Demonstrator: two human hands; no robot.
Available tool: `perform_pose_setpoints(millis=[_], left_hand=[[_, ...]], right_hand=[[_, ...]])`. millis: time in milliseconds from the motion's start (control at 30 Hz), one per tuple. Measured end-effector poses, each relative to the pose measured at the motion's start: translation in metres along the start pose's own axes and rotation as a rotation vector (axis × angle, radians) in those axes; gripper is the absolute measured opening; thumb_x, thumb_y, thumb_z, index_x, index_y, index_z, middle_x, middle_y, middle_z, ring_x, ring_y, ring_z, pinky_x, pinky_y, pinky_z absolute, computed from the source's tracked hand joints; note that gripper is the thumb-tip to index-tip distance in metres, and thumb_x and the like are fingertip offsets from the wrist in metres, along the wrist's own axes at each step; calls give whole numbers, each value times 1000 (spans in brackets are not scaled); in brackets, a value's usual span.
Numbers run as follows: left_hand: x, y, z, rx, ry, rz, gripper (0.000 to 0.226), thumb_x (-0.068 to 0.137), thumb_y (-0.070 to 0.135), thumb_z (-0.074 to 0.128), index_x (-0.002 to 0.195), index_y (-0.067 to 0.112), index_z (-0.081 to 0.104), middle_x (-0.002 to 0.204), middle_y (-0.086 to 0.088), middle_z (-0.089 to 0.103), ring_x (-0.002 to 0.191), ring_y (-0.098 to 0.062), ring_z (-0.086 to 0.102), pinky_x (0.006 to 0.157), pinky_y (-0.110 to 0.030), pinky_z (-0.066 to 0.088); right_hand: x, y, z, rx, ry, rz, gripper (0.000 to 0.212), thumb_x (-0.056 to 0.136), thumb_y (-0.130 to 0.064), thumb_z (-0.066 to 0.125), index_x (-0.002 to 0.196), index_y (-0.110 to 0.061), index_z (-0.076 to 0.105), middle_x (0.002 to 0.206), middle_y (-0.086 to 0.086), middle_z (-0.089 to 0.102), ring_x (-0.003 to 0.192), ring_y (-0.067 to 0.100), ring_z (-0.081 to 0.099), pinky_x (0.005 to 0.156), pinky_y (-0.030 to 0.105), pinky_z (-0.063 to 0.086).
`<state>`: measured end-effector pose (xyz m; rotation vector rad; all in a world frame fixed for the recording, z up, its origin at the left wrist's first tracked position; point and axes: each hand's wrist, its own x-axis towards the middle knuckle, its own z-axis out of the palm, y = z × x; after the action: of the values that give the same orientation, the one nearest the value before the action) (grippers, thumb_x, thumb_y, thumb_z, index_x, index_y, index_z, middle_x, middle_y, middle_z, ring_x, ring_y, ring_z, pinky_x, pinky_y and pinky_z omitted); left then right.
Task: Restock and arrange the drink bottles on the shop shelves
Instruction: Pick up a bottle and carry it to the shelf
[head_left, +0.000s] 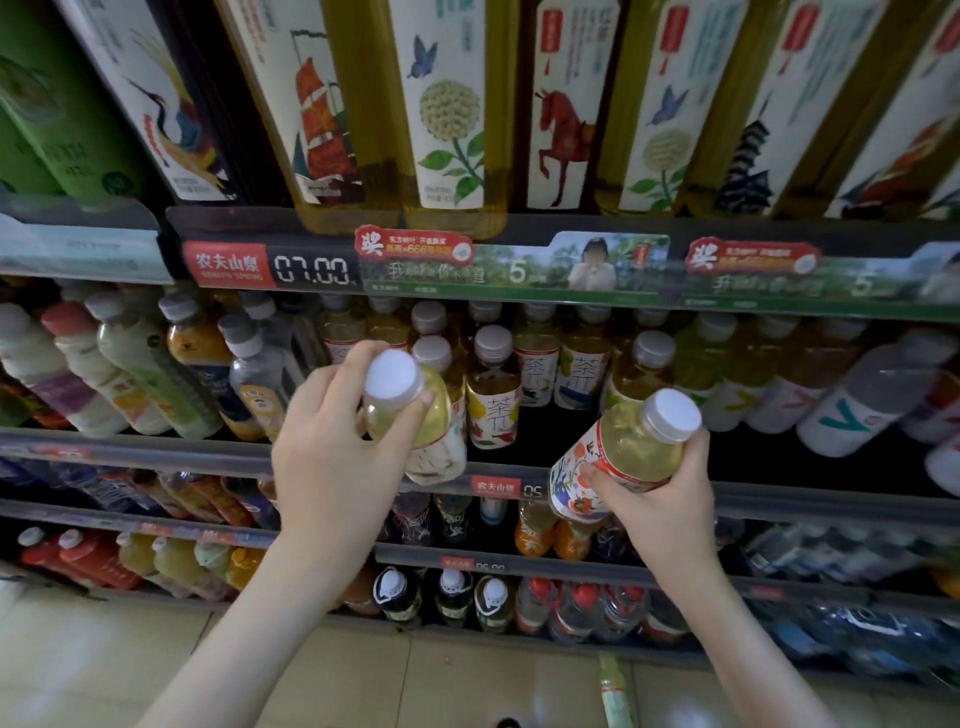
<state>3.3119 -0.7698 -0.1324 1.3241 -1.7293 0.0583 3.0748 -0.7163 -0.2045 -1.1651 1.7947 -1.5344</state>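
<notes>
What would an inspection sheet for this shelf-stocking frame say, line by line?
Surface: middle shelf, with a dark gap in its tea row.
Job's things: left tea bottle at the shelf's front edge; right tea bottle tilted in front of the gap.
Clutter: bottle-like thing on the floor, blurred.
Grips: left hand holds its bottle just below the cap; right hand holds its bottle by the body.
Cables: nothing seen.
Surroundings: large tea bottles on the shelf above; digital price tag; stocked lower shelves.

Two grips are showing, the left grip (332, 447) and the right grip (660, 499); each is holding one bottle, the left bottle (441, 426) and the right bottle (628, 441); three red price labels (227, 262) and two red prize stickers (413, 244) are showing.
</notes>
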Motion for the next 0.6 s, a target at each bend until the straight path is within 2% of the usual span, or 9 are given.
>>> perform_pose_setpoints(millis=[100, 233, 433, 600], left_hand=[[-1, 22, 21, -95, -92, -20, 48, 80, 38, 66, 119, 11, 62, 96, -4, 63, 83, -22, 60, 69, -28, 45], [0, 41, 75, -120, -191, 10, 51, 78, 31, 76, 120, 5, 61, 96, -10, 64, 88, -28, 60, 71, -25, 39], [7, 65, 137, -1, -273, 176, 53, 66, 23, 84, 110, 0, 63, 80, -17, 63, 75, -37, 62, 52, -32, 48], [16, 54, 165, 130, -364, 196, 50, 77, 20, 75, 119, -1, 60, 89, -26, 61, 86, -45, 58, 62, -41, 48]], right_hand=[[1, 2, -10, 16, 12, 8, 81, 64, -14, 87, 123, -36, 37, 113, -18, 53, 102, -8, 52, 81, 12, 40], [2, 7, -23, 30, 12, 30, 79, 64, -12, 87, 121, -37, 37, 114, -15, 54, 103, -2, 55, 84, 22, 44], [5, 15, -42, 8, 47, 26, 79, 65, -9, 86, 121, -35, 36, 111, -23, 51, 99, -10, 52, 78, 13, 40], [6, 20, -50, 13, 61, 30, 80, 65, -10, 86, 120, -37, 36, 111, -21, 52, 100, -9, 53, 81, 16, 42]])
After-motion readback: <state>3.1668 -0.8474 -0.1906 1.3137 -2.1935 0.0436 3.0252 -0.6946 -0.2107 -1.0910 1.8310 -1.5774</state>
